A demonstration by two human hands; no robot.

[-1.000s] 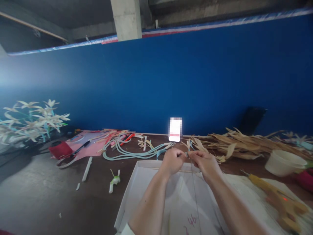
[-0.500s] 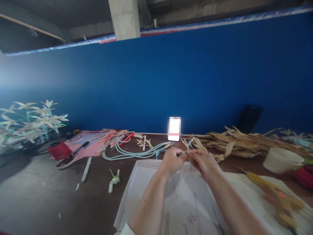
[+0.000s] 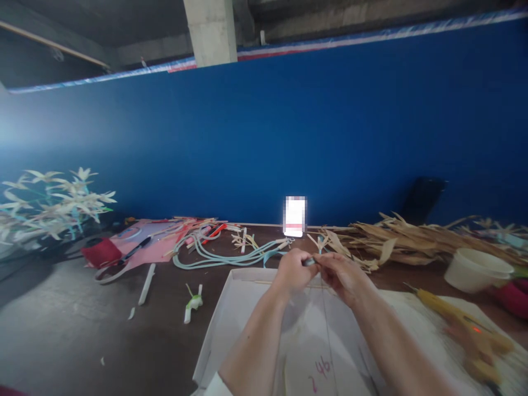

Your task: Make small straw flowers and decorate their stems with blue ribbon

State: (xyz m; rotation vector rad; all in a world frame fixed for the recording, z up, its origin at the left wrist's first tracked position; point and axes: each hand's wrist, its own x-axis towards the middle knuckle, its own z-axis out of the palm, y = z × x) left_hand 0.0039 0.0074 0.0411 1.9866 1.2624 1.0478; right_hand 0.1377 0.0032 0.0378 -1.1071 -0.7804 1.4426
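My left hand (image 3: 295,270) is closed, thumb and fingertips pinched on a small pale blue-green strip (image 3: 309,262). Touching it at the fingertips, my right hand (image 3: 339,274) pinches a thin wire (image 3: 326,324) that runs down over the white box lid (image 3: 231,324). Just beyond the fingertips stick out beige dried-husk pieces and a pale blue strip (image 3: 320,246); whether these join the wire is hidden by the fingers. Both hands are held over the far edge of the lid.
A lit phone (image 3: 293,217) stands ahead. Light-blue cords (image 3: 223,261) and red roll (image 3: 101,252) lie left, near husk flowers (image 3: 53,201). Dried husks (image 3: 404,239), a white tub (image 3: 478,269) and a yellow glue gun (image 3: 462,324) with a red light are at right.
My left hand has turned slightly and shifted a little right, its fingers curling closer against my right fingertips. The pale strip shows less between them. The wire hangs much as before.
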